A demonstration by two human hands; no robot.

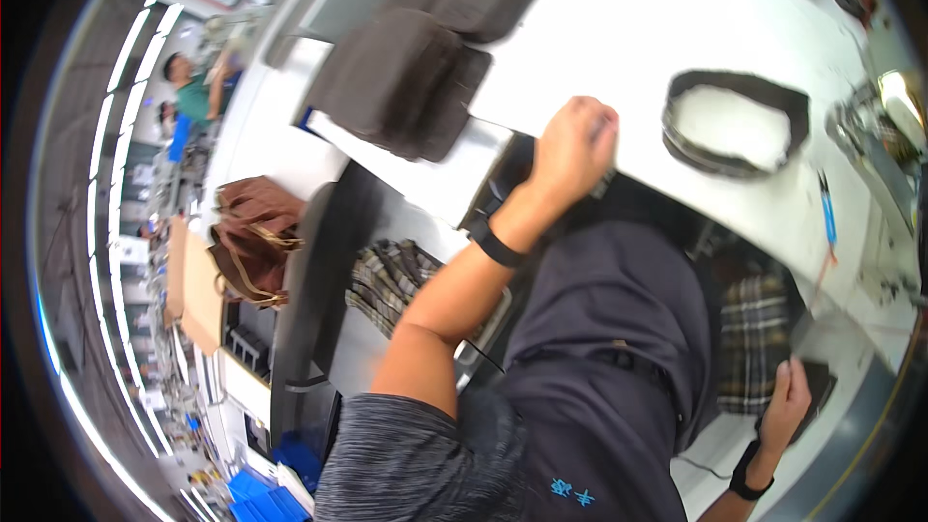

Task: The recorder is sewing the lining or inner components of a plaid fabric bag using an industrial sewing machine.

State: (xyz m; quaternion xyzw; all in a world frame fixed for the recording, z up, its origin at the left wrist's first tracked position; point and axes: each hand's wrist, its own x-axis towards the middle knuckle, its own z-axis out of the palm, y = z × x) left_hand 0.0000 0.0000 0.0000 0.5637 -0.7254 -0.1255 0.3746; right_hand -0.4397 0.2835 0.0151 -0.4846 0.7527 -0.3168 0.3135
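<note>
My left hand (575, 147) is raised over the front edge of the white table, fingers curled in. A small greyish spot shows between its fingers, too small to name. Low on the right, my right hand (787, 406) grips the edge of a plaid fabric piece (754, 338) in brown, black and cream. Dark cloth (820, 394) lies right beside those fingers. On the table, a dark fabric band (688, 150) forms a loop, to the right of my left hand. Stacked folded dark fabric pieces (387, 77) sit to its left.
Blue-handled thread snips (827, 213) lie near a sewing machine (875, 150) at the right. More plaid fabric (387, 275) rests beside my left arm. A brown bag (256, 237) is further left. A person in green (198, 92) is in the background.
</note>
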